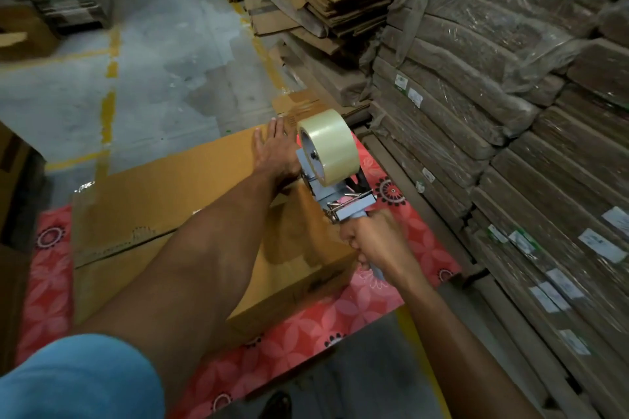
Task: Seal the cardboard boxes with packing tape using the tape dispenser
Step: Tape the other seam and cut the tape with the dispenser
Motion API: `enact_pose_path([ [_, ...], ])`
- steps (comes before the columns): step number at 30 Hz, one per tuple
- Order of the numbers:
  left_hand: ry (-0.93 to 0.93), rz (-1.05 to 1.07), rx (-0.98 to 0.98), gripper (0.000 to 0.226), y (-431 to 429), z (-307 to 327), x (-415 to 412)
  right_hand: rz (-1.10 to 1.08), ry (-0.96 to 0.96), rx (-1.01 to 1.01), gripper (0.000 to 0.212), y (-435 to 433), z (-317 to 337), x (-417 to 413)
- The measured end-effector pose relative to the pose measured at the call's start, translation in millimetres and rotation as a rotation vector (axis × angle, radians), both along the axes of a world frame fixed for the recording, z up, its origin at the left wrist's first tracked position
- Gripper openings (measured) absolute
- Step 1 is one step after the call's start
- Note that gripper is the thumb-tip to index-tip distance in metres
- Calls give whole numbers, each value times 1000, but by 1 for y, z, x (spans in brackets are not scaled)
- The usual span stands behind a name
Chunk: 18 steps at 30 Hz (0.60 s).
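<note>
In the head view, a cardboard box (190, 207) is lying at the centre of the frame on a red flowered mat (340, 316). The left hand (275, 150) is resting flat on the box's far end, fingers straight and slightly spread. The right hand (377, 241), right of centre, is gripping the handle of a tape dispenser (343, 204), fingers curled round it. The dispenser is sitting over the box's right edge, its clear tape roll (332, 146) standing just beside the left hand. Stacks of flattened cardboard (510, 146) are filling the right side.
</note>
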<state>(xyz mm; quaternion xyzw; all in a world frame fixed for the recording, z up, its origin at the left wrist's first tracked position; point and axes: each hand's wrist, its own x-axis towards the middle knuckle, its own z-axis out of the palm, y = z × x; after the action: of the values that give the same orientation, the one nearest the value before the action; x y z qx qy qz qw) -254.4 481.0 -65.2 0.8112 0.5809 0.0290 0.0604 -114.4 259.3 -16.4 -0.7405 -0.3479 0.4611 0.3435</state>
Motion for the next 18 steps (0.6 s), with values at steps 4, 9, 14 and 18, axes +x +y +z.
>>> enact_pose_path([
  [4,20,29,3,61,0,2,6,34,-28,-58,16,-40,-10,20],
  [9,12,118,-36,59,-15,12,19,-51,43,-99,18,-91,-15,30],
  [14,-119,-32,-31,59,-82,14,29,-59,89,-86,16,-89,-9,27],
  [18,13,-155,-80,61,-110,9,23,-109,139,-39,14,-91,-8,21],
])
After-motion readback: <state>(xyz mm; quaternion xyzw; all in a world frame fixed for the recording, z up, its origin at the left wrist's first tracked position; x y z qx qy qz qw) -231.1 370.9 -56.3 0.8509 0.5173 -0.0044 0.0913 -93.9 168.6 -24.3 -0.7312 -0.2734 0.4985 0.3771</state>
